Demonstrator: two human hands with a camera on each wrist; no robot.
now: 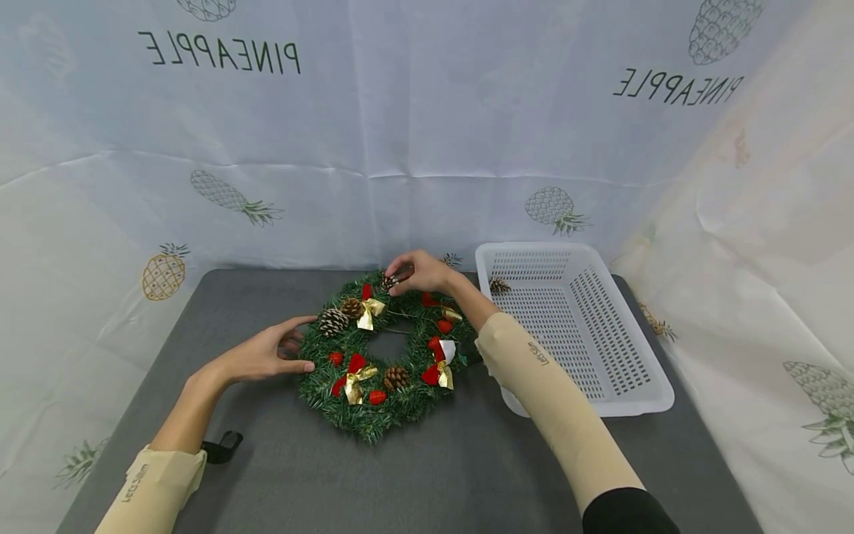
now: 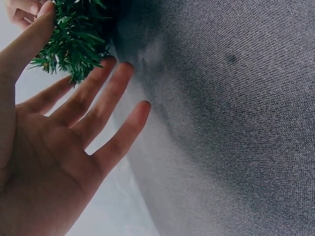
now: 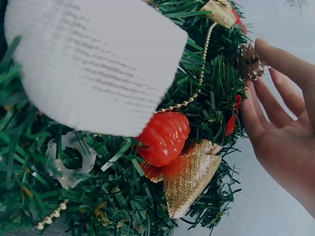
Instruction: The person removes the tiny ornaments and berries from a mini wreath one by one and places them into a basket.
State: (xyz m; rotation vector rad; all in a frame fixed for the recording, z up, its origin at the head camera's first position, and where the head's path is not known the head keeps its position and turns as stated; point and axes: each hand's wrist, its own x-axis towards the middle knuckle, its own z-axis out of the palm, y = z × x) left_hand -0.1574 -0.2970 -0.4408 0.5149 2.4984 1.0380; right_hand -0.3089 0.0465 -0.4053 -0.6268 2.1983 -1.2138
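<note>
A green wreath (image 1: 380,404) with pine cones, red berries and gold bows lies flat on the grey table (image 1: 427,467). My left hand (image 1: 283,348) rests on its left edge with straight, spread fingers; in the left wrist view the fingers (image 2: 106,98) touch the green needles (image 2: 74,39). At the wreath's far edge my right hand (image 1: 410,273) pinches a small pine cone (image 1: 390,282). In the right wrist view that pine cone (image 3: 251,61) sits between the fingertips (image 3: 280,59), next to a red berry (image 3: 165,137), a gold bow (image 3: 189,179) and a white tag (image 3: 93,64).
A white perforated basket (image 1: 620,371) stands right of the wreath, with one pine cone (image 1: 498,285) in its far left corner. A small black clip (image 1: 222,447) lies by my left forearm. A pineapple-print cloth backs the table.
</note>
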